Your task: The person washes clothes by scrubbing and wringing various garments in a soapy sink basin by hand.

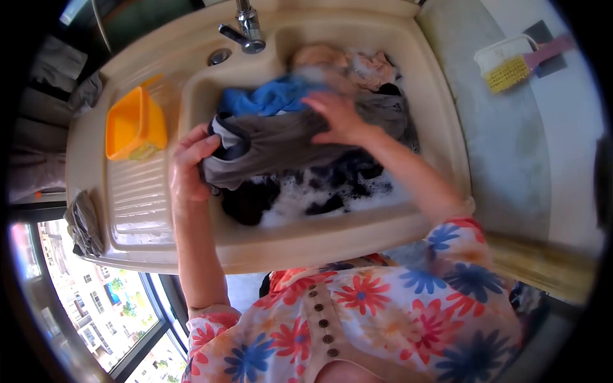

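My left hand [193, 159] is closed on the dark-trimmed neck end of a grey shirt [281, 137], at the left side of the sink basin [442, 134]. The shirt stretches rightward over the wet laundry. My right hand [341, 118], slightly blurred, hovers over or touches the shirt with thumb and fingers spread apart. Behind the shirt lies a bunched blue cloth [265, 97]. Peach-coloured cloth [373, 69] sits in suds at the back right. Nearer my body, dark clothes [252, 199] soak among white foam [287, 203].
A faucet [246, 32] rises behind the basin. On the ribbed drainboard [137, 210] stands a yellow plastic container [135, 127]. A grey crumpled cloth [84, 223] hangs at the left edge. A yellow-bristled brush [511, 73] lies on the right ledge. Window panes [96, 300] are at lower left.
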The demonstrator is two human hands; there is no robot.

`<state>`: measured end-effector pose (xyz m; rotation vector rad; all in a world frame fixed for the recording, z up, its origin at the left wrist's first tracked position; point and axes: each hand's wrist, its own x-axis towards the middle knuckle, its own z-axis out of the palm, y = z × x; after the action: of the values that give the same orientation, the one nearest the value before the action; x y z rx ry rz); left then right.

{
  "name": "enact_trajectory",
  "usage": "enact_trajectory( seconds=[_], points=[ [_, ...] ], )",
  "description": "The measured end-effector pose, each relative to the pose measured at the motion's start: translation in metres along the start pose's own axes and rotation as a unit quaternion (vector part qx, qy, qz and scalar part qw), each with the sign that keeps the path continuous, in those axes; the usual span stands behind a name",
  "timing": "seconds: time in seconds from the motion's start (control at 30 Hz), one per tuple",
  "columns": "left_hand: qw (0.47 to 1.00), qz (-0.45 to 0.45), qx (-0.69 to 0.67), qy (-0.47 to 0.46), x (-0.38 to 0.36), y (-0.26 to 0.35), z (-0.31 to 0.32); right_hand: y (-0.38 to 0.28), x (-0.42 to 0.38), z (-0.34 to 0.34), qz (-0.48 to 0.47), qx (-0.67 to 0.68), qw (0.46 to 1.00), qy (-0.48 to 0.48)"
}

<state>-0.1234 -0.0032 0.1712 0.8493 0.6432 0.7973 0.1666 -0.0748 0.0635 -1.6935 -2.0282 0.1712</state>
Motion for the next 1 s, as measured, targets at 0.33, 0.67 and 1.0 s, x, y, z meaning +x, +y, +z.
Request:
enact_trajectory(
  seconds=[0.33, 0.67, 1.0],
  points=[
    [0.567, 0.081, 0.819, 0.035, 0.024, -0.054, -0.010, 0.016, -0.033, -0.057, 0.272, 0.568, 0.768, -0.121],
    [0.894, -0.063, 0.436, -0.078, 0.051, -0.105, 0.041, 0.015, -0.063, -0.094, 0.276, 0.510, 0.799, -0.158],
    [0.981, -0.130, -0.109, 0.093, 0.066, -0.157, 0.070, 0.038, -0.038, -0.033, 0.327, 0.619, 0.713, 0.034]
  ],
)
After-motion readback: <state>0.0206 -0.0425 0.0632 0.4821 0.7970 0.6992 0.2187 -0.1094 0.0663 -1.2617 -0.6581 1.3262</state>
